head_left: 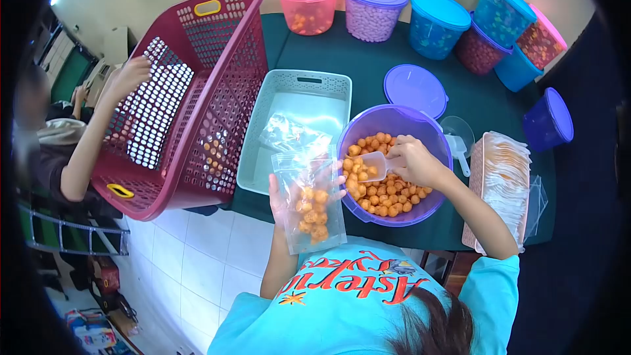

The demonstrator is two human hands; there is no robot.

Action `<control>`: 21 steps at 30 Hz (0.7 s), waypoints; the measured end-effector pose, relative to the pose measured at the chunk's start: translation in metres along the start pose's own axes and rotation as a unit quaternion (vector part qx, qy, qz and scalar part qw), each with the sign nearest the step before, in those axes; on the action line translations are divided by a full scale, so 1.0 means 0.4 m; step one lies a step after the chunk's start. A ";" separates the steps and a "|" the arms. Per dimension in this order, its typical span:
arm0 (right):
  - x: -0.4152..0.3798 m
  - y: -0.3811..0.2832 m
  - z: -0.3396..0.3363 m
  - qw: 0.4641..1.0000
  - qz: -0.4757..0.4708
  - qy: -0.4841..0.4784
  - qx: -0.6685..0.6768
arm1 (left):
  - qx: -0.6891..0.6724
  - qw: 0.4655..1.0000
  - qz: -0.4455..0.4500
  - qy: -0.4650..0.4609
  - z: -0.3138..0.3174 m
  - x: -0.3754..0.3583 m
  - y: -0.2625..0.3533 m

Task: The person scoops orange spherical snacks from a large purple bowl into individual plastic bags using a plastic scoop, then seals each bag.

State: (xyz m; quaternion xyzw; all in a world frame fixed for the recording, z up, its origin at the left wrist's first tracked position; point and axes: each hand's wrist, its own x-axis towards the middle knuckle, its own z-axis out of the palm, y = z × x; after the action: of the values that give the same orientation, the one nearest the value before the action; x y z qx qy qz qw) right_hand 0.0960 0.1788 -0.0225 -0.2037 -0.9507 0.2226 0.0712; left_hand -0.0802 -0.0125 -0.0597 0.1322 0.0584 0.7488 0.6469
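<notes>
At far left, a co-worker's arm, bent at the elbow, crosses the left side of a maroon basket. Beside the basket sits a pale green tray. Just right of the tray's lower end, the left hand cups a clear bag from behind — thumb along its left edge, fingertips showing past its right — and orange balls lie inside. Next comes a purple tub holding more orange balls. Over it the right hand, forearm slanting in from the lower right, closes bent fingers around the handle of a clear scoop, whose bowl lies among the balls.
</notes>
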 end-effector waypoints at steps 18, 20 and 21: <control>-0.040 -0.034 -0.367 0.990 0.001 0.060 0.126 | 0.190 0.965 -0.180 -0.006 0.130 0.063 -0.041; -0.047 -0.045 -0.382 0.989 0.014 0.064 0.132 | 0.163 0.965 -0.205 -0.021 0.131 0.080 -0.043; -0.052 -0.048 -0.388 0.988 0.023 0.063 0.141 | 0.135 0.964 -0.226 -0.029 0.130 0.087 -0.043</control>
State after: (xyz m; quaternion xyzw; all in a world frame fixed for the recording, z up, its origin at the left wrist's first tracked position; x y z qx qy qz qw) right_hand 0.1430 0.2154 0.1235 -0.2275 -0.8985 0.3425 0.1537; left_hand -0.0540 0.0202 -0.0101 0.2234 0.1685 0.5642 0.7767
